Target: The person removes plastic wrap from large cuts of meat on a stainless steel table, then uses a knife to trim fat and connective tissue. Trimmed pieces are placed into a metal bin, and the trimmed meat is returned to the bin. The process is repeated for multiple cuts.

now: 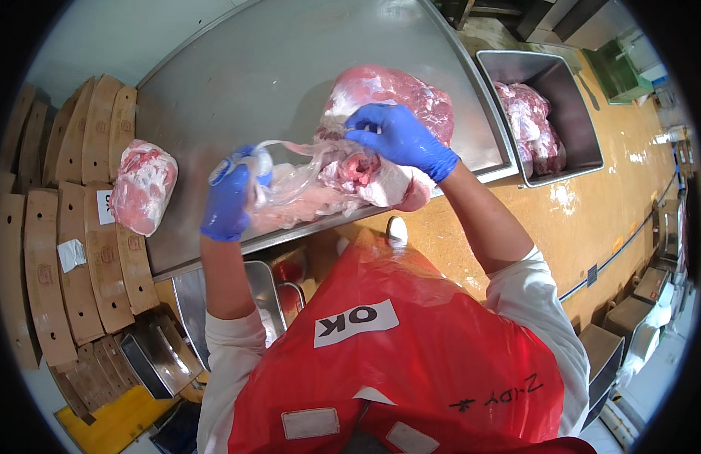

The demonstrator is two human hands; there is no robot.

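Steel table [237, 83]: meat [380, 144] lengthwise toward far-right

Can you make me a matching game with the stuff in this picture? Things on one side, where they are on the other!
Things:
1. left hand
2. right hand
3. small meat piece
4. metal bin

Places:
A. on the big meat
B. by the cardboard strips
C. gripping clear plastic wrap
D. right of the table, holding more meat

Pairs: 1-C, 2-A, 3-B, 4-D
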